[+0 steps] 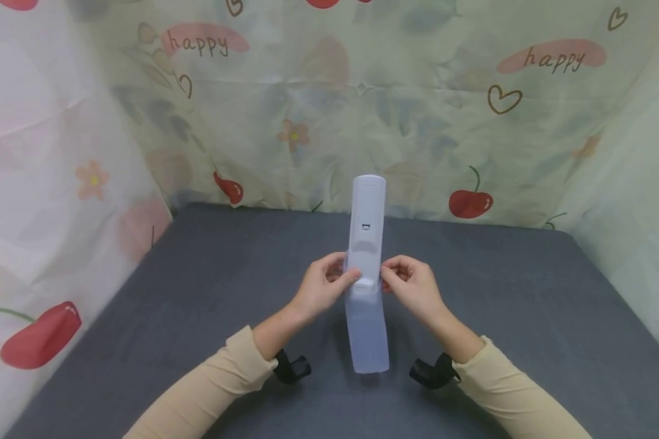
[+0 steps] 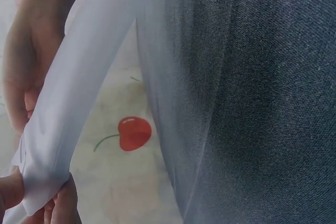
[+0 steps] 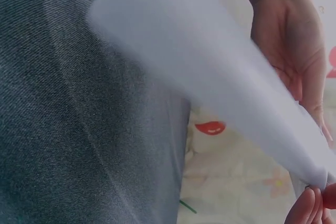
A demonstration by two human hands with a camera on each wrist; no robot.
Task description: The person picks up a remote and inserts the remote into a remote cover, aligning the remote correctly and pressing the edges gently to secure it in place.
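Note:
A white remote control (image 1: pixel 367 231) stands nearly upright before me in the head view, its back with a small latch slot facing me. From its lower end hangs a translucent plastic sleeve (image 1: pixel 368 335), long and flat. My left hand (image 1: pixel 321 283) holds the left side, thumb over the remote's lower end. On the other side, my right hand (image 1: pixel 414 283) pinches the edge by the sleeve's mouth with thumb and fingers. Both wrist views show the sleeve (image 2: pixel 89 66) stretching away from the fingertips. How far the remote sits inside the sleeve I cannot tell.
A dark grey cloth-covered table (image 1: pixel 241 262) lies under the hands. Patterned curtains (image 1: pixel 329 110) with cherries and the word happy enclose the back and sides. Black wrist mounts (image 1: pixel 434 372) stick out below both cuffs.

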